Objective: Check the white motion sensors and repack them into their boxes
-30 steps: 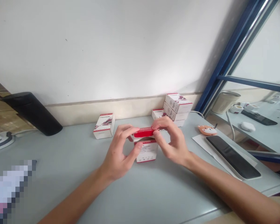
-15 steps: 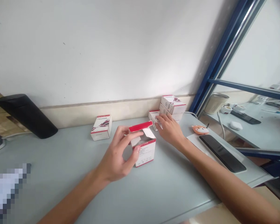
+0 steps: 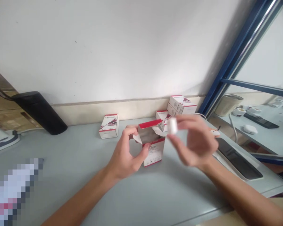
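Apparent piece-handling step: open carton [image 3: 155, 153] is gripped by left hand [image 3: 124, 157], white piece [image 3: 172, 126] is pinched by right hand [image 3: 199, 142]; steady carton likely needed.

We can pass over the table [image 3: 73, 153] left of our left hand [image 3: 126, 157], but the open box [image 3: 155, 153] bars that grip's right, and stacked boxes [image 3: 185, 108] stand beyond the pinch of our right hand [image 3: 194, 141].

The box [image 3: 153, 154] at the left hand [image 3: 127, 153] is white, edged in red, with a solid red flap [image 3: 150, 124]; the small piece [image 3: 172, 126] in the right hand [image 3: 195, 141] is white. Beneath the hands, the tabletop [image 3: 141, 197] is pale grey-blue.
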### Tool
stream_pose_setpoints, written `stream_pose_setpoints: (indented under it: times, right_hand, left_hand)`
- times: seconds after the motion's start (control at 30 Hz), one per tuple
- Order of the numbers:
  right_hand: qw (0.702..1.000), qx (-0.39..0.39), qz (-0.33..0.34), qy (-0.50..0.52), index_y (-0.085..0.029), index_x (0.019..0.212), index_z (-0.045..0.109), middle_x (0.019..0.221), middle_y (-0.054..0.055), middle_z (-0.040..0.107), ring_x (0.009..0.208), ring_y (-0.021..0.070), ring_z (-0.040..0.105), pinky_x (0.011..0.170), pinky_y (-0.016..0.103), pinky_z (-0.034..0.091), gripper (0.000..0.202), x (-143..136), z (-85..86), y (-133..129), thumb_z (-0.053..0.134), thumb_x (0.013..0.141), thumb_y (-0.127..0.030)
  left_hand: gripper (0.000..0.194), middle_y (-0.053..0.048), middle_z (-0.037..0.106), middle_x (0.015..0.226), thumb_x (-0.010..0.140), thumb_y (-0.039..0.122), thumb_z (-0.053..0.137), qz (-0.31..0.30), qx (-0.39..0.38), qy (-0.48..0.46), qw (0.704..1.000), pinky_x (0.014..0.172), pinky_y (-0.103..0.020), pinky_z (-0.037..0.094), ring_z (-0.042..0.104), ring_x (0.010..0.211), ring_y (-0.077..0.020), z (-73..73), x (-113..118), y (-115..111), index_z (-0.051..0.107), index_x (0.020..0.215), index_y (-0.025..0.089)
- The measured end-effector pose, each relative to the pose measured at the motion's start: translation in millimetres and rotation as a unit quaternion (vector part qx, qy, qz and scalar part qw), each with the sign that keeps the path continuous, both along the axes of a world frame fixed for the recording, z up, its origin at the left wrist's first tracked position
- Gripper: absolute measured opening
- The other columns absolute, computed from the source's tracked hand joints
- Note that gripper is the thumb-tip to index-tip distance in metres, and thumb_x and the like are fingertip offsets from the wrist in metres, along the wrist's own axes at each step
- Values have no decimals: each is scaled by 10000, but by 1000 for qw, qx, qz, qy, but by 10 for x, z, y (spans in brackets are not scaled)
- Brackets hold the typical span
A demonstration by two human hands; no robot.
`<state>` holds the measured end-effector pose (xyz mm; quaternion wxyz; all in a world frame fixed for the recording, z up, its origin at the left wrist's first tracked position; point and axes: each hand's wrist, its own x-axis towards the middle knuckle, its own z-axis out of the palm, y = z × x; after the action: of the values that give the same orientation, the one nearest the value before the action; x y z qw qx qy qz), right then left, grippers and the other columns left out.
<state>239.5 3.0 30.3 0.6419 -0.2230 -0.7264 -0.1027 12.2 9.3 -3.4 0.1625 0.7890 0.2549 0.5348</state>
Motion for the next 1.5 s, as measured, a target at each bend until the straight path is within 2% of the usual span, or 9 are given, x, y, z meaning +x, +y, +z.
stream_pose_setpoints:
  times: [0.13, 0.4, 0.83, 1.07, 1.17, 1.23, 1.3, 1.4, 1.5]
  right_hand:
    - [984, -75, 49, -157, -285, 1257, 627, 1125, 74, 772, 982, 243, 751, 812, 405, 607, 417, -191, -47, -122, 678, 897, -81]
    - [967, -72, -53, -240, -289, 1121, 644, 1065, -7, 787, 914, 209, 735, 917, 443, 430, 335, -25, 79, -81, 591, 872, -69]
    - [955, -275, -25, -109, -303, 921, 684, 778, -10, 748, 1063, 296, 622, 897, 479, 449, 220, -253, 160, -228, 696, 869, -90]
    - [967, -178, -26, -180, -284, 1034, 690, 1112, 27, 767, 1036, 255, 649, 896, 464, 479, 228, -136, 97, -145, 629, 922, -95]
    - [980, -98, -51, -166, -291, 1058, 710, 1098, 51, 755, 992, 261, 671, 840, 446, 504, 263, 18, 45, -9, 613, 913, -94]
    - [981, -101, -115, -120, -282, 1048, 723, 1025, 61, 747, 900, 249, 677, 788, 419, 513, 252, 145, 19, 107, 583, 930, -109]
    - [960, -167, -204, -97, -265, 1082, 734, 1006, 65, 749, 774, 221, 665, 705, 380, 496, 262, 269, -17, 230, 543, 961, -133]
    - [890, -284, -314, -166, -232, 1194, 728, 1100, 103, 767, 708, 220, 671, 599, 349, 428, 289, 401, -124, 392, 527, 993, -183]
    - [831, -364, -348, -236, -208, 1233, 717, 1158, 151, 762, 826, 279, 729, 598, 345, 429, 279, 441, -257, 492, 538, 1024, -250]
  left_hand:
    - [466, -80, 571, 1194, 881, 92, 681, -17, 30, 1, 999, 863, -374, 539, 614, 1063, -210, -25, -8, -23, 421, 1230, 258]
    - [466, -93, 575, 1241, 924, 74, 663, -50, 47, -3, 998, 966, -422, 540, 603, 1184, -230, -57, 29, -15, 394, 1249, 271]
    - [473, -119, 581, 1199, 928, 64, 593, 28, 145, 84, 986, 902, -435, 565, 577, 1144, -262, 25, 5, -45, 516, 1367, 220]
    - [422, -119, 586, 1177, 886, 45, 635, 42, 167, 89, 981, 864, -411, 561, 610, 1095, -253, 77, -2, -58, 592, 1280, 190]
    - [367, -92, 603, 1127, 874, 67, 663, 55, 147, 89, 984, 770, -379, 556, 632, 959, -220, 147, -1, -84, 634, 1210, 213]
    - [301, -65, 609, 1052, 888, 89, 660, 61, 124, 89, 986, 704, -352, 540, 629, 877, -196, 209, -5, -98, 663, 1153, 229]
    - [221, -40, 603, 969, 908, 112, 651, 67, 105, 90, 988, 659, -329, 520, 620, 822, -178, 273, -10, -111, 693, 1085, 237]
    - [137, -19, 594, 886, 937, 150, 655, 73, 73, 94, 990, 630, -303, 504, 610, 773, -154, 352, -16, -133, 737, 1004, 238]
    - [118, -11, 589, 853, 945, 179, 681, 71, 47, 105, 991, 621, -288, 500, 604, 751, -140, 387, -19, -161, 760, 1006, 241]
